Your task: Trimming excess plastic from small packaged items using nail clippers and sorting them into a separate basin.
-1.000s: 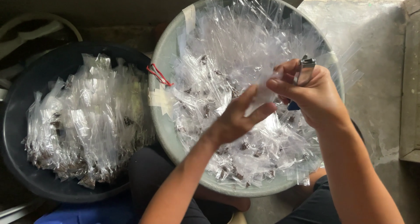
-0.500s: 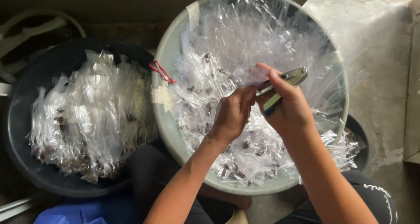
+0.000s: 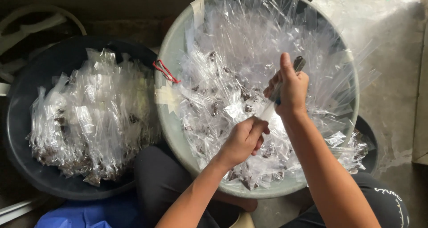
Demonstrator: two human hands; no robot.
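A pale green basin [image 3: 166, 121] in front of me is heaped with several small clear plastic bags [image 3: 232, 76] holding dark bits. My right hand [image 3: 290, 87] is over the middle of the heap, closed around a metal stapler [image 3: 298, 63] whose tip sticks up past my fingers. My left hand [image 3: 243, 139] sits lower and to the left, fingers pinched on the bottom end of one thin clear bag [image 3: 269, 112] that stretches up to my right hand.
A dark round tub [image 3: 20, 121] at the left holds a pile of filled clear bags [image 3: 89, 116]. A red rubber band [image 3: 166, 71] lies on the green basin's left rim. Bare concrete floor [image 3: 397, 76] lies to the right. My dark-clothed knees are under the basins.
Both hands have moved apart: my right hand rose with the stapler, my left hand dropped lower, and the thin bag now stretches between them.
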